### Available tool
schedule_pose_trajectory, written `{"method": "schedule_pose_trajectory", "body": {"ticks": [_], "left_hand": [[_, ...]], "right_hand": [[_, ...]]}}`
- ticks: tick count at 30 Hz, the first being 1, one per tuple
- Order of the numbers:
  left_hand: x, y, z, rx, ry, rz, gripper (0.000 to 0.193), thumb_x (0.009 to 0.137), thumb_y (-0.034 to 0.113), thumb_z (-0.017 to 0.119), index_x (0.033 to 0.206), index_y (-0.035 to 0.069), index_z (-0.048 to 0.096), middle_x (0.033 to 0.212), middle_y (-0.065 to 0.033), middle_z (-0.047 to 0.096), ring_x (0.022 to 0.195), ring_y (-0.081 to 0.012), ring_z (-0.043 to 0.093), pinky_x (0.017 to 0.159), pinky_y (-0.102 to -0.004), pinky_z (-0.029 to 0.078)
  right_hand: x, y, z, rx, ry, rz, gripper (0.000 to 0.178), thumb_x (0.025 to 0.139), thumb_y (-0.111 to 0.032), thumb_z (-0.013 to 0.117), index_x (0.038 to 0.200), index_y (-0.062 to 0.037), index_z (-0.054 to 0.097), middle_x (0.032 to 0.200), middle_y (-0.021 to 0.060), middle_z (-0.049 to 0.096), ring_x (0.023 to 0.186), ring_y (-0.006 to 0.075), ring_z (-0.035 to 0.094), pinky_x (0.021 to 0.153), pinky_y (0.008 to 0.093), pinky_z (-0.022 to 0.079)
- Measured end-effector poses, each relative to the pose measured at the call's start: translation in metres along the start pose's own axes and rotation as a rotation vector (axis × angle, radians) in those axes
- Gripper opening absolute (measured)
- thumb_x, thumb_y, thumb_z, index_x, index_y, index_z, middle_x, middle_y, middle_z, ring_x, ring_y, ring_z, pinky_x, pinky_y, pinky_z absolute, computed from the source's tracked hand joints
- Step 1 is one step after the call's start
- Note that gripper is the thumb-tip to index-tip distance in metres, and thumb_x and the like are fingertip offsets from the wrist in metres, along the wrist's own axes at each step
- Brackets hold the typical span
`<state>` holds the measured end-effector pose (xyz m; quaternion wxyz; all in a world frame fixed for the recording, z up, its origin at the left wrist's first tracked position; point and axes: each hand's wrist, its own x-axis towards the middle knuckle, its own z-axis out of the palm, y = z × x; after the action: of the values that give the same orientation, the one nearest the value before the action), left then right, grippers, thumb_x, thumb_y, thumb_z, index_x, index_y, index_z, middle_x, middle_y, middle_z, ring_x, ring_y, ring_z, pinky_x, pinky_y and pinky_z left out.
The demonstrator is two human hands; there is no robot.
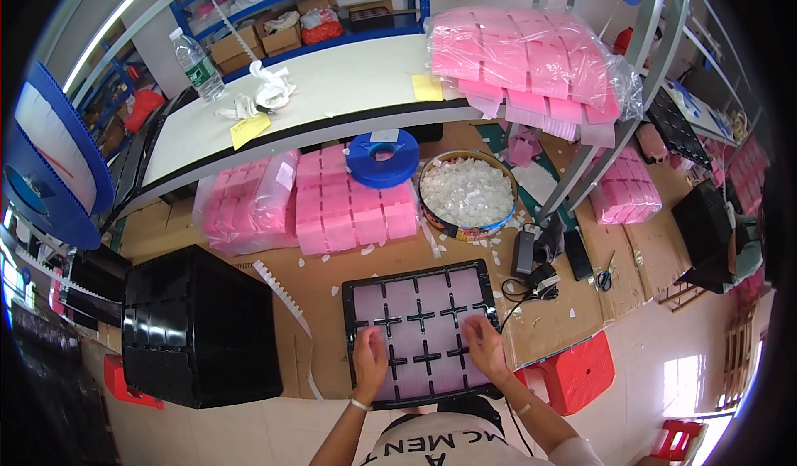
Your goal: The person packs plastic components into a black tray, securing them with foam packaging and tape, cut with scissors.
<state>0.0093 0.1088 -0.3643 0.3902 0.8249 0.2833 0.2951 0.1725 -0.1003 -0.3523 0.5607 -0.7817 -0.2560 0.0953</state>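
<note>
A black grid tray lies on the cardboard-covered bench right in front of me, its square compartments lined with pale pink sheets. My left hand rests flat on the tray's lower left compartments, fingers spread. My right hand lies flat on the lower right compartments, fingers spread as well. Neither hand holds anything. A thin band circles each wrist.
A stack of black trays stands at my left. Behind the tray are pink foam blocks, a blue tape reel and a round tin of white pieces. Bagged pink foam sits on the white shelf. A red stool is at right.
</note>
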Motion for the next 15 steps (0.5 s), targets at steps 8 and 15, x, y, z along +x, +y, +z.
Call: {"method": "schedule_pose_trajectory", "body": {"ticks": [8, 15], "left_hand": [[0.08, -0.088, 0.042, 0.15, 0.122, 0.042, 0.021, 0.092, 0.004, 0.057, 0.113, 0.001, 0.056, 0.094, -0.0172, 0.057, 0.082, -0.03, 0.057, 0.073, -0.0401, 0.049], [0.081, -0.065, 0.01, 0.206, 0.237, -0.107, 0.048, 0.091, 0.024, 0.068, 0.126, -0.003, 0.051, 0.121, -0.0227, 0.054, 0.104, -0.0401, 0.056, 0.093, -0.05, 0.045]], "right_hand": [[0.111, 0.095, 0.035, 0.685, 0.059, 0.247, 0.027, 0.1, -0.004, 0.049, 0.125, 0.0048, 0.053, 0.116, 0.0154, 0.065, 0.104, 0.0218, 0.067, 0.09, 0.0308, 0.054], [0.105, 0.061, -0.013, 0.113, 0.187, 0.153, 0.042, 0.097, -0.016, 0.059, 0.131, 0.0054, 0.048, 0.124, 0.022, 0.059, 0.118, 0.0307, 0.059, 0.1, 0.0377, 0.048]]}}
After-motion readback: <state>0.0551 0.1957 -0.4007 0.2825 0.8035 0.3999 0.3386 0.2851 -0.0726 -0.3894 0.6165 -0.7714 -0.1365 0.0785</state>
